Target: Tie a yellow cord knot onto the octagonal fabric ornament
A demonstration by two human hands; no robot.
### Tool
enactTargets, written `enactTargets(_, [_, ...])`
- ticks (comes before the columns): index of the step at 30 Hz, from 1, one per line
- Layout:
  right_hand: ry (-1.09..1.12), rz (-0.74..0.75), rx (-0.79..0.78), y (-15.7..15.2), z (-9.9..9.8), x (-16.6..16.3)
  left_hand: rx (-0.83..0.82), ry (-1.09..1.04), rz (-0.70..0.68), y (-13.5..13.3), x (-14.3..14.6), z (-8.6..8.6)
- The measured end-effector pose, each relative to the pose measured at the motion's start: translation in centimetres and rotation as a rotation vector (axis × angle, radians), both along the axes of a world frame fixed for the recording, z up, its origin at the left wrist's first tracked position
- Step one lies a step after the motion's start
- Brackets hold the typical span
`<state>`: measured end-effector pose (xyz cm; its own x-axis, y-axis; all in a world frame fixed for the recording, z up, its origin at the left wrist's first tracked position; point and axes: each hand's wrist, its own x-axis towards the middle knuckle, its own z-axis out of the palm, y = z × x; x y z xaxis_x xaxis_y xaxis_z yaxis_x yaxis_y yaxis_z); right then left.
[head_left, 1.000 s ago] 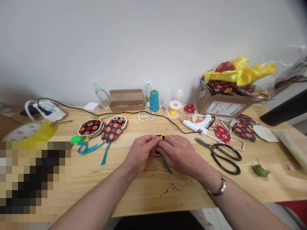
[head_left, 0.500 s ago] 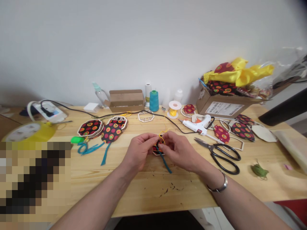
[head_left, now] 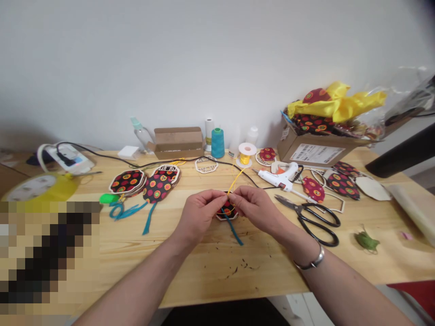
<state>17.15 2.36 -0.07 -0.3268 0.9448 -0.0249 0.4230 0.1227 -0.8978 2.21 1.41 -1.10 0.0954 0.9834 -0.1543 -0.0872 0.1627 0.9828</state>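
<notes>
A small fabric-covered wooden piece [head_left: 227,212], dark with red flowers and a pale rim, lies on the table between my hands. A teal cord [head_left: 234,229] trails from it toward me. My left hand [head_left: 203,212] is closed in a pinch at its upper edge. Right beside it, my right hand [head_left: 252,204] pinches with thumb and forefinger too. Yellow cord [head_left: 234,182] rises in a loop from between the fingertips, and a thin strand crosses the fabric. The fingers partly cover the piece and the cord's crossing.
Black-handled scissors [head_left: 316,217] and a white glue gun [head_left: 282,177] lie to the right. At the left are stacked floral pieces [head_left: 127,182]. A teal thread cone [head_left: 218,144], a yellow cord spool [head_left: 246,156] and a cardboard box [head_left: 316,151] stand at the back. Green thread [head_left: 366,242] lies far right.
My fingertips have drawn closer together at the top of the piece. The yellow cord now stands up as a taller loop, and more of the floral fabric shows.
</notes>
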Motion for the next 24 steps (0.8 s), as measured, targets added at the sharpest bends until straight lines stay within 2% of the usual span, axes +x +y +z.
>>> enactTargets(6, [0.043,0.025,-0.003,0.09,-0.05,0.21,-0.039,-0.058,-0.015,-0.10,0.11,-0.12])
enactTargets(16, [-0.014,0.033,0.119,-0.11,-0.04,0.30,-0.092,-0.144,-0.038,0.26,-0.20,-0.57])
enactTargets(24, [-0.006,0.045,0.140,0.05,-0.38,0.36,-0.172,-0.209,-0.043,0.43,-0.26,-0.42])
